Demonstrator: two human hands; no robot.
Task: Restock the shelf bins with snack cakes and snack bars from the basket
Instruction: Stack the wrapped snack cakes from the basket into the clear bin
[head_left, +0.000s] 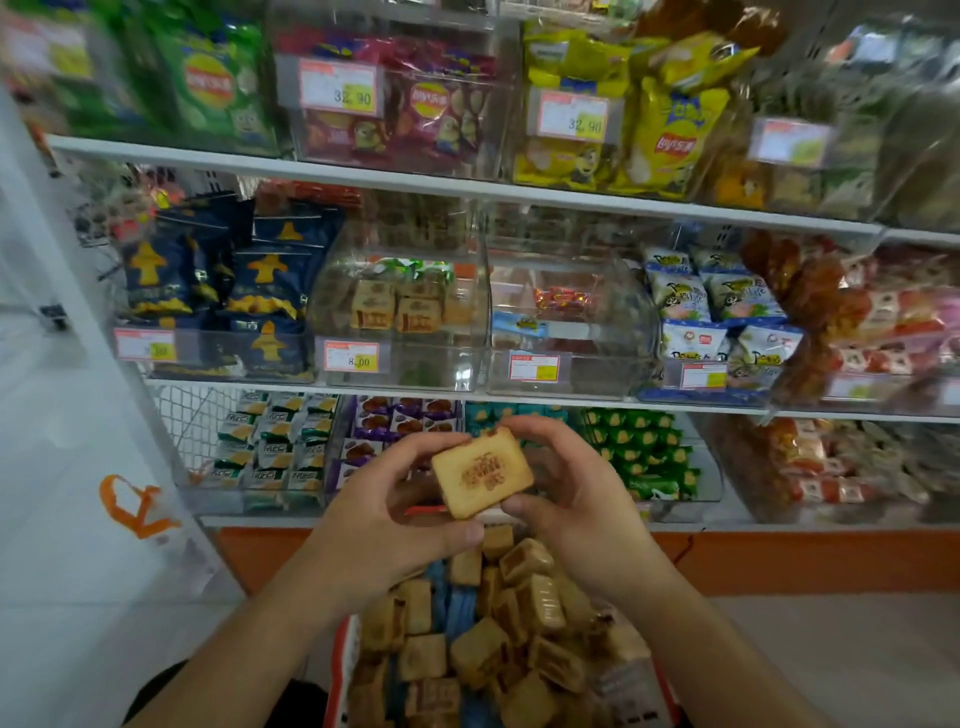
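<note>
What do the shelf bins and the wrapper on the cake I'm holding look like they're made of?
Bins: clear hard plastic, probably acrylic; contents show through and the curved fronts glare. Cake, pinched between left hand and right hand: wrapper seems a thin glossy clear film, since the browned top shows through.

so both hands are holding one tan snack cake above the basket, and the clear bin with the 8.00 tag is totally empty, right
Not quite. In the head view both hands, left hand and right hand, do hold one tan snack cake above the basket, but the clear bin with the 8.00 tag is not empty: it holds several tan packs.
</note>
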